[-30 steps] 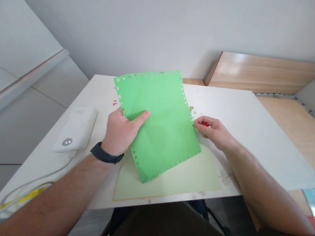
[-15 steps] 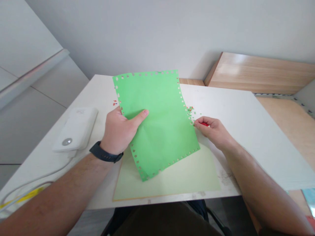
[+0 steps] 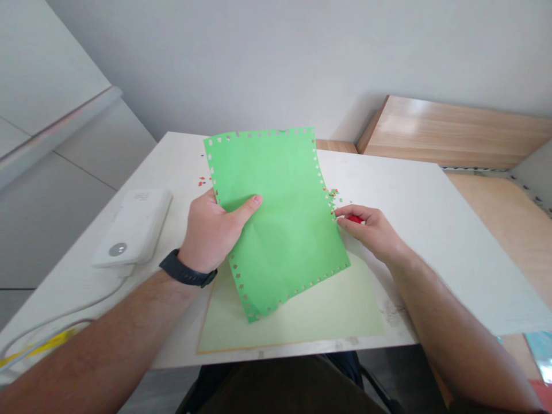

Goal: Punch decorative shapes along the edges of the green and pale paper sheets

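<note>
Punched green sheet [image 3: 282, 241] over desk [image 3: 431, 230], lowest corner toward near edge; left hand [image 3: 213, 230], fingers pinching its left side; right hand [image 3: 368, 229], fingers curled round red object [image 3: 355, 219], at sheet's right edge.

Looks pretty bright, with soft, even light. Shows 1 pale glare spot on the wood panel [image 3: 457, 133], plus faint shadows on the wall [image 3: 259, 63] and table [image 3: 414, 218]. Kinda mushy on the tiny paper scraps [image 3: 333, 194], stretched toward the edges.
</note>
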